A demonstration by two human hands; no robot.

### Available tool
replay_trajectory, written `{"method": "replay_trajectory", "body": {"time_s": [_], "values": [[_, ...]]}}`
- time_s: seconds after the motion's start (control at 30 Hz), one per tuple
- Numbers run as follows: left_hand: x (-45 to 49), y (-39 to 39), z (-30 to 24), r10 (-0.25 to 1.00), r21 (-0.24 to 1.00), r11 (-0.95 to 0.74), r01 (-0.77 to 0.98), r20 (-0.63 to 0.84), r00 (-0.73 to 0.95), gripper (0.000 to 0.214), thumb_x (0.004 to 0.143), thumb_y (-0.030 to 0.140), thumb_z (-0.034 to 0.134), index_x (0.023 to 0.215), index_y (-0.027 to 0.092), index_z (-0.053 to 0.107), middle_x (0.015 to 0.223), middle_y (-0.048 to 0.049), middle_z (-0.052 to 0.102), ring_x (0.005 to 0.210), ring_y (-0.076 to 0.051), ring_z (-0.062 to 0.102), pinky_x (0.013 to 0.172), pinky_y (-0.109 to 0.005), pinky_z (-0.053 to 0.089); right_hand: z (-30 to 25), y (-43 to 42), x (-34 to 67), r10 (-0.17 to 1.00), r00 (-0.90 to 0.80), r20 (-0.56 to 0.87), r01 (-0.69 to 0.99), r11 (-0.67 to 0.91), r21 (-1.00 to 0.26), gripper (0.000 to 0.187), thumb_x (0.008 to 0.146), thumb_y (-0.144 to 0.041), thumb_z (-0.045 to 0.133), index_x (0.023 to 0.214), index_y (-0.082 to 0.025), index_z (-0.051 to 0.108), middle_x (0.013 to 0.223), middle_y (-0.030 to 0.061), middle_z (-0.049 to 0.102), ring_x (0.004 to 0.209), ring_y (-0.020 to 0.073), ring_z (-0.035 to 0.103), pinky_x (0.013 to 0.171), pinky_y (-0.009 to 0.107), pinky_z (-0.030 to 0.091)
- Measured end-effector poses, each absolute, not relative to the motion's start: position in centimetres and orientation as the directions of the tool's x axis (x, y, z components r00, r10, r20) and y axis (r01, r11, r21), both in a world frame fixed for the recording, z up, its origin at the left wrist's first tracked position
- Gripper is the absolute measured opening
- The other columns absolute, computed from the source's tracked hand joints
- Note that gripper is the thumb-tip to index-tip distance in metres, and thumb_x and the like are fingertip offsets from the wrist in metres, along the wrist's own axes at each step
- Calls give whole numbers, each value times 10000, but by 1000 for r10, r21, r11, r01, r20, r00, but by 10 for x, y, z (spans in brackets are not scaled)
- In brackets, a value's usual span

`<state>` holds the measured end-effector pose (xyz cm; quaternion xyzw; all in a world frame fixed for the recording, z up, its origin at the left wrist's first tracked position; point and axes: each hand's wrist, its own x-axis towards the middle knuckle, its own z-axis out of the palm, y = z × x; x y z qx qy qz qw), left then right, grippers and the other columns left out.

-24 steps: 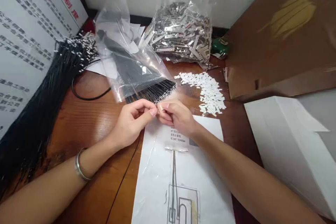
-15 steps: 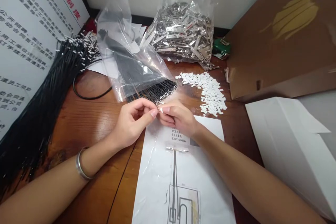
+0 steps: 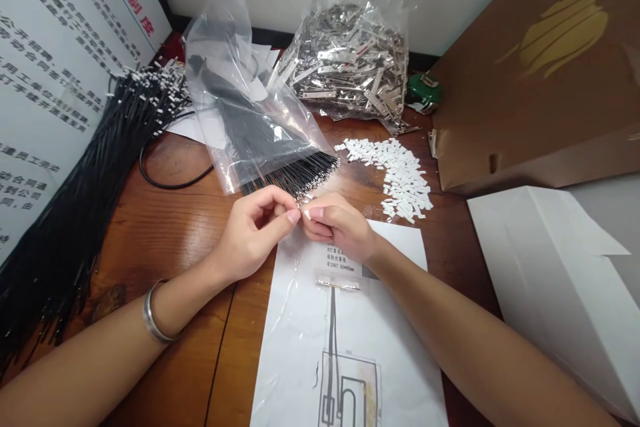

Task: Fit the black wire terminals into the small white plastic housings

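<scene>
My left hand (image 3: 256,235) is closed in a pinch, thumb against index finger. A tiny metallic tip shows at its fingertips, but the rest of what it holds is hidden. My right hand (image 3: 341,225) is also closed and pinches a small white plastic connector housing (image 3: 307,214) between thumb and forefinger. Both sets of fingertips nearly meet over the top of a printed sheet (image 3: 295,347). Just behind them lies a bundle of thin black wires (image 3: 295,173) with metal terminals, partly inside a clear plastic bag (image 3: 220,27).
A pile of white connector housings (image 3: 407,180) lies to the right. Behind stands a bag of metal strips (image 3: 350,60), beside a green tape measure (image 3: 424,90). Black wires with white ends (image 3: 100,167) fill the left. A brown cardboard box (image 3: 540,80) and white box (image 3: 550,267) stand right.
Both hands stay almost in place, with their fingertips still close together. The white housing in my right fingers shows slightly turned; the surroundings are unchanged.
</scene>
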<state>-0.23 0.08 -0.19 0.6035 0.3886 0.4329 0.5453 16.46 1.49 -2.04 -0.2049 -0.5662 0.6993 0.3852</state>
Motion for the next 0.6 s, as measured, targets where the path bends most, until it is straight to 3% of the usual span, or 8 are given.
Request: {"method": "replay_trajectory", "body": {"time_s": [0.4,0.6], "values": [[-6,-1,-4,901,939,-292,179,207,381,148,879,217,558,747,152,575,590,33,500,523,-78,419,487,-212,321,-19,12,160,803,-584,117,-287,-70,-955,350,843,-196,421,507,-210,321,460,-73,284,425,60,218,417,241,174],[-5,2,-1,918,977,-187,106,135,374,168,863,243,562,727,147,587,586,30,493,535,-83,420,503,-216,340,-19,14,161,801,-580,148,-285,-29,-958,365,852,-197,405,497,-209,320,450,-67,284,421,63,221,423,248,187]]}}
